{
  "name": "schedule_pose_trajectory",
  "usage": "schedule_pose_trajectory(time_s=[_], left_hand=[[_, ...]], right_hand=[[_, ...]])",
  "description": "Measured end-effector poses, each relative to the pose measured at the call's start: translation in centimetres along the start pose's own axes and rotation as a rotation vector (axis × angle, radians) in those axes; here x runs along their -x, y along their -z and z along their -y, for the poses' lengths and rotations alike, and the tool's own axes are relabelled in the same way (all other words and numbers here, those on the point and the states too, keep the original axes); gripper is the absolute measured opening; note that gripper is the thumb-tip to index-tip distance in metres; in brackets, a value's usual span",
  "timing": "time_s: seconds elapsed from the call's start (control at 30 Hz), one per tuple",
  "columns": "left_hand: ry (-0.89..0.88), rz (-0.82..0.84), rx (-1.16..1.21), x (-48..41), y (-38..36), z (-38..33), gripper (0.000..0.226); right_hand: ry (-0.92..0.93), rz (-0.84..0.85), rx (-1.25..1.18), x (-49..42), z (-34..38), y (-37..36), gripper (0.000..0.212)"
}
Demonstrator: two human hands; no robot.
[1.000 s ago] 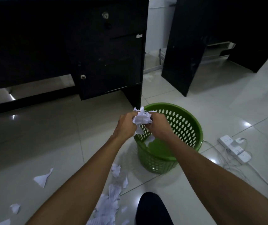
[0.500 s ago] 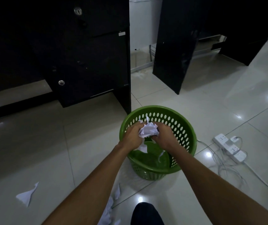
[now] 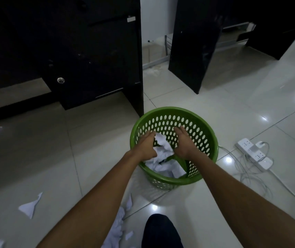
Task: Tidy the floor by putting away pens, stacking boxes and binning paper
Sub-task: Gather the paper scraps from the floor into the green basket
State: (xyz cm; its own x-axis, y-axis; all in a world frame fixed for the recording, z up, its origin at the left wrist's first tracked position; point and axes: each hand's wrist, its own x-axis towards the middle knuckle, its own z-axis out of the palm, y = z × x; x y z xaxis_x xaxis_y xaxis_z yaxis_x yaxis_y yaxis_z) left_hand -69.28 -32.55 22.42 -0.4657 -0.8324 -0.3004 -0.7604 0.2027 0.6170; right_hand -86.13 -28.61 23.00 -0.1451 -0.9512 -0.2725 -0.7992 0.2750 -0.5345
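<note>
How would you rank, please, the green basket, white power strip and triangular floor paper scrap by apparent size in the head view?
1. Green basket.
2. White power strip.
3. Triangular paper scrap, nearer the camera, so this last ranking is unsure.

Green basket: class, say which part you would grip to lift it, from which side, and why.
Probably the far rim of the basket, from above: it stands upright, its thick lip is bare there, while the left hand and right hand cover the near side.
</note>
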Motion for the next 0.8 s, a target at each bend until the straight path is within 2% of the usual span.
schedule_pose_trajectory(time_s=[0.07, 0.27, 0.47, 0.57, 0.8], left_hand=[[-0.005, -0.029, 0.012, 0.2, 0.1, 0.0, 0.081], [-0.06, -0.084, -0.002, 0.2, 0.1, 0.5, 0.069], [-0.034, -0.025, -0.129, 0.4, 0.1, 1.3, 0.08], [-0.034, -0.005, -0.17, 0.5, -0.1, 1.8, 0.078], [-0.034, -0.105, -0.091, 3.1, 1.5, 1.4, 0.072]], right_hand=[[0.01, -0.003, 0.002, -0.1, 0.0, 0.0, 0.091], [0.048, -0.005, 0.03, -0.3, 0.4, -0.3, 0.089], [0.053, 0.012, 0.057, 0.1, 0.7, -0.7, 0.088], [0.06, 0.036, 0.047, 0.2, 1.0, -1.2, 0.087], [0.12, 0.003, -0.014, 0.3, 2.3, -1.7, 0.079]])
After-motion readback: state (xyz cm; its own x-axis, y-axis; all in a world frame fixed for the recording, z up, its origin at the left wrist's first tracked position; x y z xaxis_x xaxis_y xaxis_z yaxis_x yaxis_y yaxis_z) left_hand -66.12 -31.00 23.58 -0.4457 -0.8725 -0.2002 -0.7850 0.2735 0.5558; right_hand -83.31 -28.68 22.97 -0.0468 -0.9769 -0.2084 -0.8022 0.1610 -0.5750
